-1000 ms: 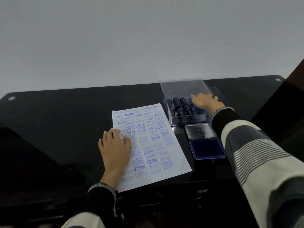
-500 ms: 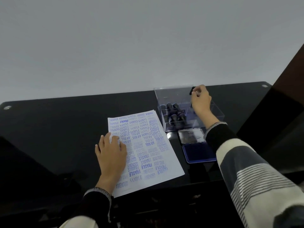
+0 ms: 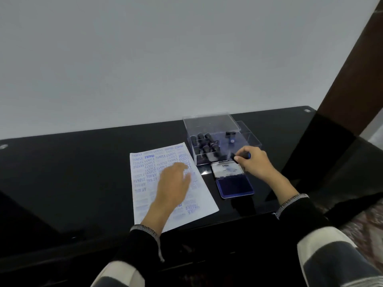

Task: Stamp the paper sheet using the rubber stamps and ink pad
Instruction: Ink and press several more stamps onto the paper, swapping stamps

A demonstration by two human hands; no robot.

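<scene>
A white paper sheet [image 3: 149, 177] covered with blue stamped words lies on the black table [image 3: 72, 172]. My left hand [image 3: 173, 183] hovers flat over the sheet's middle, fingers apart. Right of the sheet sits the open ink pad [image 3: 235, 188], its blue pad nearest me and its metal lid [image 3: 227, 169] folded back. My right hand [image 3: 256, 161] is just above the lid's right edge, closed on a dark rubber stamp [image 3: 241, 156]. Behind stands a clear plastic box [image 3: 209, 125] holding several more stamps [image 3: 205, 145]; one stamp [image 3: 230, 136] lies apart at its right.
A pale wall rises right behind the table. A dark brown post or door frame [image 3: 352, 79] stands at the right. The table's front edge runs close to my sleeves.
My right hand has come out of the box with a stamp and dropped toward the ink pad. My left hand has shifted right across the sheet. The view has tilted.
</scene>
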